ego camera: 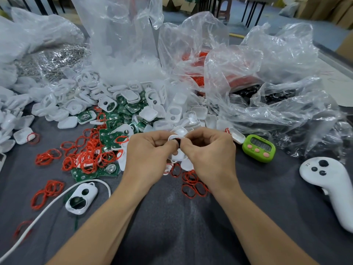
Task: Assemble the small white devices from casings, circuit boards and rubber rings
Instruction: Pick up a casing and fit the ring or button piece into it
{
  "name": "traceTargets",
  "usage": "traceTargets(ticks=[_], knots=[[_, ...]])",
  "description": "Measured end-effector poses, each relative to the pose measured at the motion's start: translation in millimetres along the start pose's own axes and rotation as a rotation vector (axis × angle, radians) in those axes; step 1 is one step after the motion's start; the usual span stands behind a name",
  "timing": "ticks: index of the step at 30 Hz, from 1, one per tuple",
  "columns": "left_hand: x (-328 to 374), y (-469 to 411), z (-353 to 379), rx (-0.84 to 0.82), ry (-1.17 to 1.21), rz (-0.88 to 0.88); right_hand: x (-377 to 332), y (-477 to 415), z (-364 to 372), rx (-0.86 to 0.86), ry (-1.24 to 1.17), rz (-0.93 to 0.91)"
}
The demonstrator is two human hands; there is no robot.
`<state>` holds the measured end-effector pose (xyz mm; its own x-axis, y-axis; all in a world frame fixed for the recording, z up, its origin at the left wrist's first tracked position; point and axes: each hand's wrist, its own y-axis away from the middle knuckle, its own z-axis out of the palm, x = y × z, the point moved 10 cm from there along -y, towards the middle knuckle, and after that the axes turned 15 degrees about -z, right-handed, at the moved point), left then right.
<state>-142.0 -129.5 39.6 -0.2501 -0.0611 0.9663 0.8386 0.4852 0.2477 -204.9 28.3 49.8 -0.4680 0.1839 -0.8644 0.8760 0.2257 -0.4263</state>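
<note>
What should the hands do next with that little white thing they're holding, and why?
Probably press the small dark part fully into the white casing. The left hand and right hand both pinch the casing above the table, and the dark part sits at its edge between the fingertips, seemingly not seated yet. How far in it is cannot be seen clearly.

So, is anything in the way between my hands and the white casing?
Nothing visible stands between them. The left hand and the right hand both pinch the white casing directly between their fingertips.
</note>
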Motion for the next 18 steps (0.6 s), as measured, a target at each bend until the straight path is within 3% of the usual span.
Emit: traceTargets(ticks=[6,14,18], knots=[[-3.2,1.0,-5.3,0.057,0.039,-0.013,-3.4,0.1,9.5,-0.102,0.033,-0.025],[4.7,8.1,-4.8,0.103,-0.047,0.06,-12.3,-1.6,3.9,-0.081,0.113,-0.108],[7.4,6.1,-0.7,0.043,-0.115,0.06,-9.2,-4.3,1.1,-0.093,0.13,-0.104]])
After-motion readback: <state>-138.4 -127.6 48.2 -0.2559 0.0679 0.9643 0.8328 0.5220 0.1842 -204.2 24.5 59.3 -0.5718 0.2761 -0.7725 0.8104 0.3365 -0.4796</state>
